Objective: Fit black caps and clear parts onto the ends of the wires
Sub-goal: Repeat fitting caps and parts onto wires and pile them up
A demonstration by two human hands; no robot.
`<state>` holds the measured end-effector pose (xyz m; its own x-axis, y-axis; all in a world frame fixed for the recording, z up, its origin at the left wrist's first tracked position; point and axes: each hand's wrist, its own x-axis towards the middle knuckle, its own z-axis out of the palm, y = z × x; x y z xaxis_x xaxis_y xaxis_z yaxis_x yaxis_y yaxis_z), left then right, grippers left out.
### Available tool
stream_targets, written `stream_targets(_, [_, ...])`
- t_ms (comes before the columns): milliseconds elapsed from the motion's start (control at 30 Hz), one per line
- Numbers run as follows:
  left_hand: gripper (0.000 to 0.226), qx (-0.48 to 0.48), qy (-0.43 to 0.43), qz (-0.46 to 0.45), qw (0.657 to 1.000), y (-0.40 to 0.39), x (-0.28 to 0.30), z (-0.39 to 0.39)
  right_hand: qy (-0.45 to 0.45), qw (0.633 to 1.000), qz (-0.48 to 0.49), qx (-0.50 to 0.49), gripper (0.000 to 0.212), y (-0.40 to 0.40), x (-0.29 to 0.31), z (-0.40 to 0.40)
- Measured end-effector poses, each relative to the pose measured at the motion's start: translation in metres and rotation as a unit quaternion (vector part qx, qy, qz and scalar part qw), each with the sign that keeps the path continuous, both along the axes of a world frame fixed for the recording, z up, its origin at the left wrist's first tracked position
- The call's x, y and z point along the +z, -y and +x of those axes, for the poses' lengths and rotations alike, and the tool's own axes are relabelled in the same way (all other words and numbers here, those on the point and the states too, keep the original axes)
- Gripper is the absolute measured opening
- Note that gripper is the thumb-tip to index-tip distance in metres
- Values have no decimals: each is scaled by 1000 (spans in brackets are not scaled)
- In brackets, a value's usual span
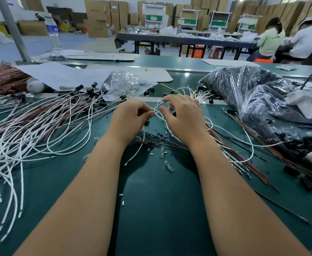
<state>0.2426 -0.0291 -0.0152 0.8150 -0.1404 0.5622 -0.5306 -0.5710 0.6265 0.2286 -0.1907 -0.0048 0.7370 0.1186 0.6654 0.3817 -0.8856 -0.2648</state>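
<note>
Both forearms reach over the green mat. Left hand pinches a white wire; right hand curls round the same loop. Step judged: sorting out 1 wire end. Next: seat a black cap, then a clear part.

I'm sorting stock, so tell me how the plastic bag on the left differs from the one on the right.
The left bag is small and looks clear; its contents are too small to identify. The right bag is much larger and bulges with dark parts. The left bag lies fairly flat beside the heap of wires, while the right bag is heaped high next to a white device. Both are crinkled see-through plastic lying on the green table.
</note>
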Motion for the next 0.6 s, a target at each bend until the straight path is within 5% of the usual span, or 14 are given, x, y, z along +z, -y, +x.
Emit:
stream_targets(233, [14,51,46,111,991,0,1,0,-30,996,-79,-38,26,-2,2,-2])
stream_targets(400, [18,121,44,101,987,-1,2,0,-60,992,-114,5,29,-6,3,-1])
stream_targets(600, [17,66,-17,59,996,5,0,1,-85,992,-69,-59,7,-16,-1,0])
